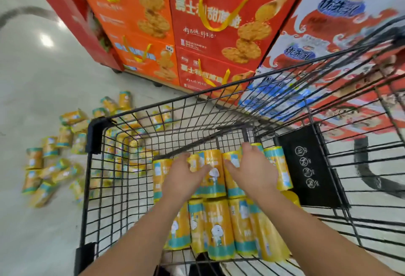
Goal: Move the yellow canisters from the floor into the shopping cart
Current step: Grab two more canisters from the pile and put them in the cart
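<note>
Canisters [217, 227] line the cart [94, 135], left hand [186, 179] flat with released grip, right hand [254, 170] grasping one; orange boxes [219, 41] stand ahead.

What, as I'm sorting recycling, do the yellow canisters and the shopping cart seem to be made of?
The yellow canisters: probably card tubes under glossy printed film; highlights glint along them, though blur hides the seams. The shopping cart: metal wire with a dark, shiny coating, thin rigid grid; its corner caps look like matte black plastic.
</note>
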The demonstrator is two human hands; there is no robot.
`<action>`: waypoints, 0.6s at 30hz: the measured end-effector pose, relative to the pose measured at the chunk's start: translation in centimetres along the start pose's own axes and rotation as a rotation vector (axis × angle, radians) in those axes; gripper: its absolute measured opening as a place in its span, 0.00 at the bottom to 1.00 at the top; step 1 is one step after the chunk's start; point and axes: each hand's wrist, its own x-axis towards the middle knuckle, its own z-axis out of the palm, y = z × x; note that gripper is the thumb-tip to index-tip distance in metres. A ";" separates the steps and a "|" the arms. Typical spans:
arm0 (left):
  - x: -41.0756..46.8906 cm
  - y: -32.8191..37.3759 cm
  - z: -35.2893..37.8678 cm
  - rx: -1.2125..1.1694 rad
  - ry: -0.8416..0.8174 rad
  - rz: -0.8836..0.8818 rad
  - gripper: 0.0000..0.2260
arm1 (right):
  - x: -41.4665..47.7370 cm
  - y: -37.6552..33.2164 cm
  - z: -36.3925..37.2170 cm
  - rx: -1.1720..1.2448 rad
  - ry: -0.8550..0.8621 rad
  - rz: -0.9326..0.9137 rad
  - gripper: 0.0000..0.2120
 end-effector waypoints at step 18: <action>-1.3 -24.1 -38.5 -0.351 0.606 0.114 0.15 | -11.9 -41.2 3.5 0.383 0.070 -0.610 0.21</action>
